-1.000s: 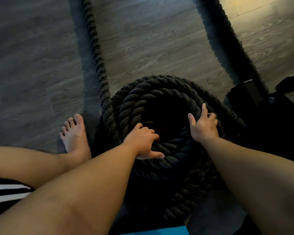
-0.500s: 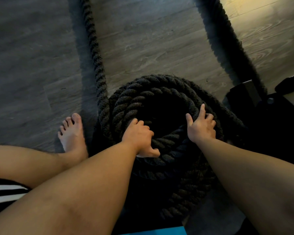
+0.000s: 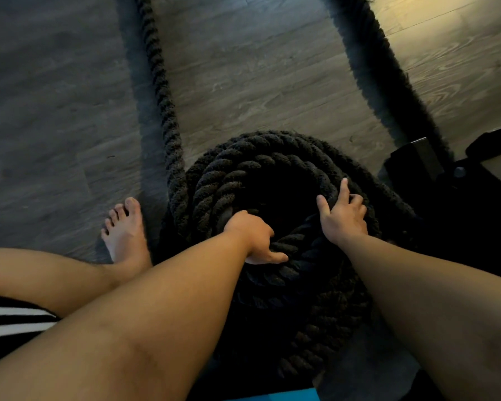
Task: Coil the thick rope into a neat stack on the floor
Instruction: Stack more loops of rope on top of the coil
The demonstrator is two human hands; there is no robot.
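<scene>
Clamping fingers round the coiled rope point(image 3: 243, 169) on grey plank floor point(image 3: 258, 82): left hand point(image 3: 252, 235), right hand point(image 3: 344, 218).

Grey wood-grain plank floor point(image 3: 258, 68) — warm light at top right; black metal frame point(image 3: 417, 160) at right edge.

Left hand point(image 3: 253, 237), right hand point(image 3: 343, 217): seemingly curled

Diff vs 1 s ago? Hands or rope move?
Barely. The left hand has dug its fingers deeper round the top loop of the rope; only its thumb now shows. The right hand keeps its hold on the loop's right side, index finger stretched. Coil, loose strands and foot unchanged.
</scene>
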